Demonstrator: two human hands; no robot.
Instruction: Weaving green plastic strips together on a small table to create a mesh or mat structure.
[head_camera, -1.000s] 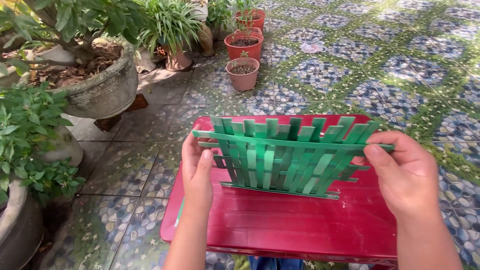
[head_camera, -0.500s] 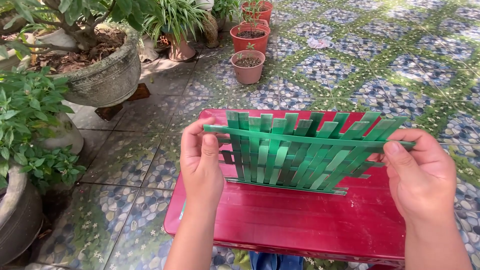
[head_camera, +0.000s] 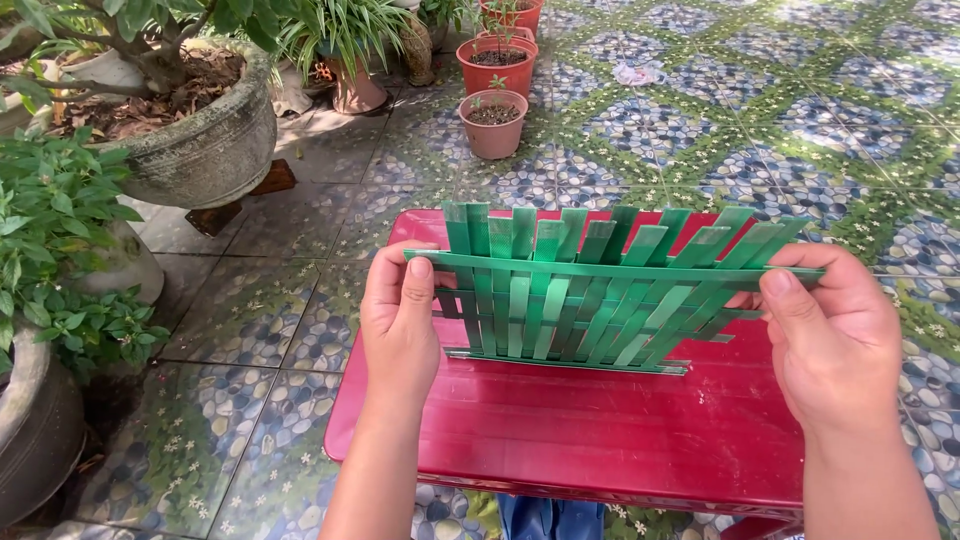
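A: What has changed since a second ago?

B: The woven green strip mat (head_camera: 590, 290) sits slightly higher and more upright over the red table (head_camera: 600, 430); its top horizontal strip (head_camera: 610, 266) remains pulled taut.

A: And the hands?

B: Left hand (head_camera: 400, 315) pinches the strip's left end, right hand (head_camera: 830, 335) the right end; the mat hangs between them.

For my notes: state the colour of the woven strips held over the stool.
Green, in lighter and darker shades, on the woven strip mat above the red stool; seen in the head view.
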